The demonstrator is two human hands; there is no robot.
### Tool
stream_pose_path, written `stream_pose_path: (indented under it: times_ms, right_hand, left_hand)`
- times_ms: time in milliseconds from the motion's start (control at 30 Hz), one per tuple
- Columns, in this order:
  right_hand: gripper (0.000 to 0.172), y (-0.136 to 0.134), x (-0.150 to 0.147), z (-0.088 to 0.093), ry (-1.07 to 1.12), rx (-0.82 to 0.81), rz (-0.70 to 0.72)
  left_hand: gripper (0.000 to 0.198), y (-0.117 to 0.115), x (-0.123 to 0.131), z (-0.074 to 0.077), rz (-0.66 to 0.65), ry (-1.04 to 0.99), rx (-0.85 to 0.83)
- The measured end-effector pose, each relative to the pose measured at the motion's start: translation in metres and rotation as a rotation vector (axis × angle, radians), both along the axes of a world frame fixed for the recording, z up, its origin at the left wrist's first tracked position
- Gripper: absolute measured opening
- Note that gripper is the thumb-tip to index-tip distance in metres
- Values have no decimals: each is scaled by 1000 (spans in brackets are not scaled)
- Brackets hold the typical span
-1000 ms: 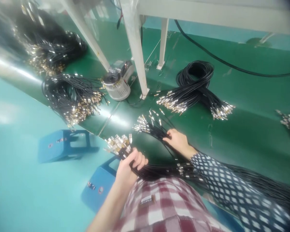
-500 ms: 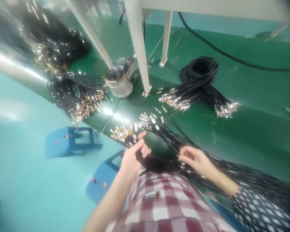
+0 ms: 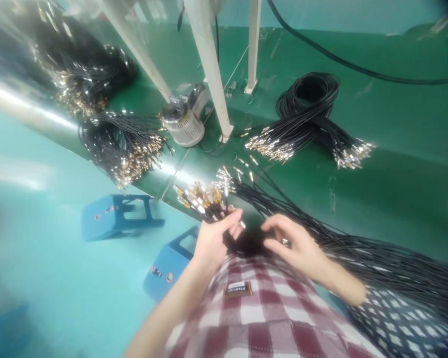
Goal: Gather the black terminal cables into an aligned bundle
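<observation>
My left hand (image 3: 216, 238) is closed around a bundle of black cables (image 3: 244, 243) just below their metal connectors. The gold and silver connectors (image 3: 201, 199) fan out above my fist, pointing up and left. My right hand (image 3: 298, 246) is at the bundle to the right, thumb and fingers apart. A small shiny piece shows by its palm, and I cannot tell whether it is touching the hand. Behind both hands a long spread of loose black cables (image 3: 358, 258) runs off to the right, its connector ends (image 3: 226, 176) lying beside the held bundle.
A coiled cable bundle (image 3: 308, 114) lies on the green table (image 3: 395, 184). A grey round machine (image 3: 182, 124) stands by white metal legs (image 3: 212, 74). More cable piles (image 3: 123, 149) are at left. Blue stools (image 3: 112, 216) stand on the floor below the table edge.
My right hand has moved left toward my left hand, and its thumb and fingers have spread apart. My left hand, still around the cables, has shifted slightly right. The view has tilted a little.
</observation>
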State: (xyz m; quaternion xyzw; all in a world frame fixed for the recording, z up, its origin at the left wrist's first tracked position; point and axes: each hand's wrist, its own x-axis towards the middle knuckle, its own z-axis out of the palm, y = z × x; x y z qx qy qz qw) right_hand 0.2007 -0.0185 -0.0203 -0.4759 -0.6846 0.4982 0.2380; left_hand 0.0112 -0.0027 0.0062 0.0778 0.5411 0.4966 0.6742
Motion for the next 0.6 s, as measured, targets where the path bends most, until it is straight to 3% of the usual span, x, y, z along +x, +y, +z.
stream_pose_path:
  times_ms: [100, 167, 333, 433, 600]
  right_hand:
    - [21, 16, -31, 22, -2, 61, -43]
    - [22, 16, -34, 25, -53, 101, 2]
    - [19, -17, 22, 2, -324, 138, 217]
    - [17, -26, 43, -2, -417, 63, 229]
    - [23, -5, -1, 12, -143, -99, 126]
  left_hand:
    - [21, -5, 6, 6, -32, 47, 4]
    - [19, -7, 6, 5, -46, 52, 20]
    - [18, -5, 2, -1, 25, 2, 60]
    - [18, -2, -1, -1, 13, -33, 57]
    - [19, -1, -3, 0, 1, -70, 13]
